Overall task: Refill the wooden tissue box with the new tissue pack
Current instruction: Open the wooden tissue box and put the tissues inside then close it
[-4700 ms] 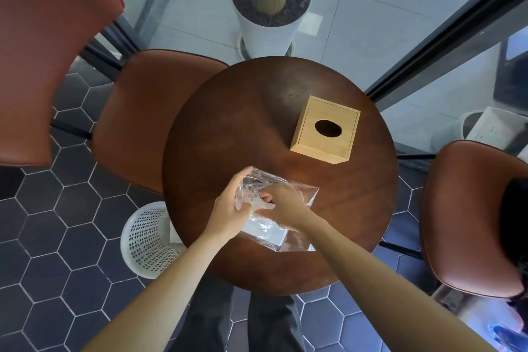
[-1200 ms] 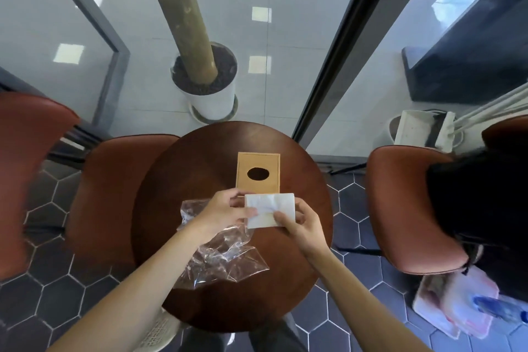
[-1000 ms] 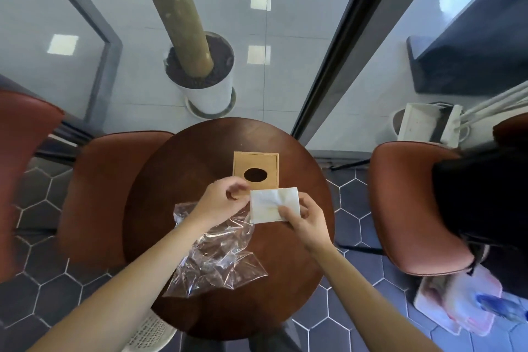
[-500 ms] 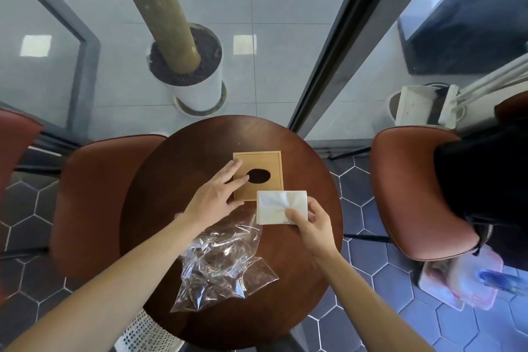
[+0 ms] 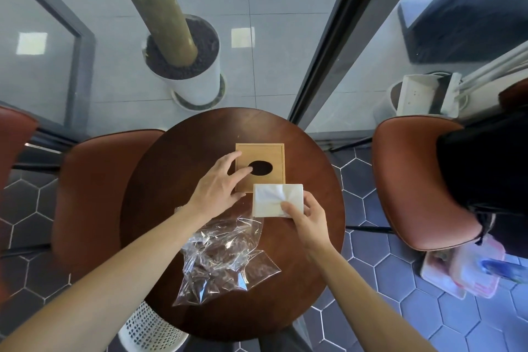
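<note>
The wooden tissue box (image 5: 273, 156) sits on the round dark table (image 5: 177, 163), its oval hole facing up. My left hand (image 5: 218, 184) lies spread on the box's left side, with one fingertip at the rim of the hole. My right hand (image 5: 304, 216) pinches the white tissue stack (image 5: 275, 198) by its near right corner, holding it just in front of the box. The empty clear plastic wrapper (image 5: 223, 254) lies crumpled on the table under my left forearm.
Brown leather chairs stand to the left (image 5: 94, 194) and right (image 5: 411, 180) of the table. A white perforated waste bin (image 5: 148, 328) is under the table's near left edge. A potted trunk (image 5: 183, 60) stands beyond the glass. A person in dark clothes sits at the right.
My left hand let go of the wrapper, which dropped onto the table, and moved forward onto the box. My right hand kept the tissue stack, now free of the wrapper.
</note>
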